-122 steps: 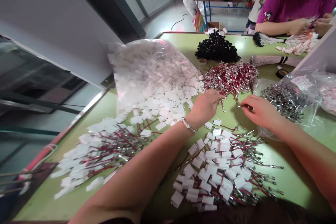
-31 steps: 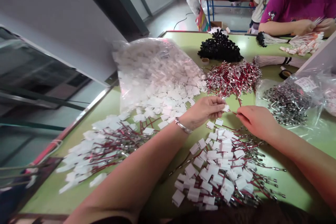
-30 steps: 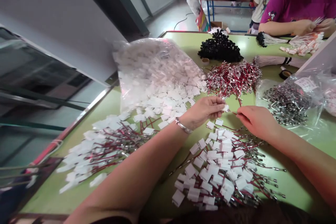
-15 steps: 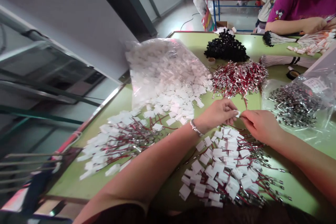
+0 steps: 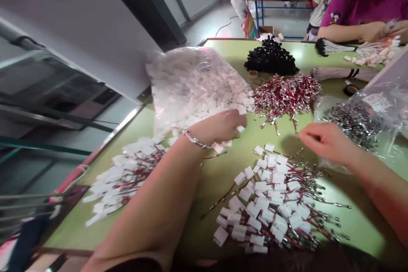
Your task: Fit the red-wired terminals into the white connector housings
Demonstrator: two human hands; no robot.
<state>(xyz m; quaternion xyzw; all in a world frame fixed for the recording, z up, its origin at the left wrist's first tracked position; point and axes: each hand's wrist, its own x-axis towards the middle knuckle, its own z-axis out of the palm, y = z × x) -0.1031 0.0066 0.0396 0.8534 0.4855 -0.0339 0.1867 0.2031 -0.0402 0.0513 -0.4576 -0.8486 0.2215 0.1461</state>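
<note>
My left hand [image 5: 225,125] is closed over the front edge of the pile of white plastic pieces [image 5: 204,89] spilling from a clear bag, with a white piece at its fingertips. My right hand [image 5: 321,140] is curled with fingertips pressed together, just in front of a heap of red wires with metal ends [image 5: 287,93]; whatever is between its fingers is too small to make out. Below and between my hands lies a pile of white housings on red wires [image 5: 270,195]. A similar pile [image 5: 127,174] lies left of my left forearm.
A heap of black parts [image 5: 270,57] and a tape roll [image 5: 351,89] lie farther back. At right is a clear bag of metal parts [image 5: 353,123]. A person in a purple shirt [image 5: 360,0] handles white wires [image 5: 369,46] across the table.
My left hand has moved left from beside my right hand to the white pieces. My right hand has shifted slightly right. A white housing now lies at the top of the near pile.
</note>
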